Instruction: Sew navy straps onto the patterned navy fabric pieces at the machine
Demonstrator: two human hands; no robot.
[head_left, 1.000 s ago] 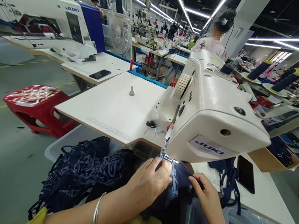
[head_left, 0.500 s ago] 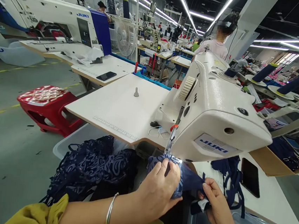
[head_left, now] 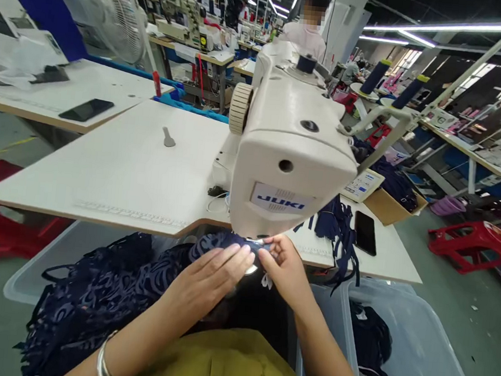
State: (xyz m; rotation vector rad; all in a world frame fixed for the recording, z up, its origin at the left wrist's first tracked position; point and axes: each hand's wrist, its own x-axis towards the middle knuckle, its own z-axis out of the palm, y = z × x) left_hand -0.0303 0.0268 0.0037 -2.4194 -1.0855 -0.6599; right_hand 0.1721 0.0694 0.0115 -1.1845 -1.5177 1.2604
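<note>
A navy patterned bra (head_left: 212, 243) lies beneath the head of a white sewing machine (head_left: 295, 163), partly covered by my hands. My left hand (head_left: 213, 279) holds it from the left, long fingers laid over the cloth and the thumb out of sight. Close by on the other side, my right hand (head_left: 287, 268) pinches the cloth between thumb and fingers, right below the machine head. The needle and presser foot are hidden. A small white tag (head_left: 267, 281) hangs under my right hand.
Left of my arms, a heap of navy patterned garments (head_left: 103, 292) fills a clear bin. Navy straps (head_left: 337, 232) and a black phone (head_left: 365, 233) lie on the right of the table. Another clear bin (head_left: 422, 340) holds dark pieces. A grey metal piece (head_left: 168, 137) rests on the tabletop.
The view has swung right. My right hand has come in from the side to the machine head, near my left. My left hand has flattened from a bent-finger grip over the cloth.
</note>
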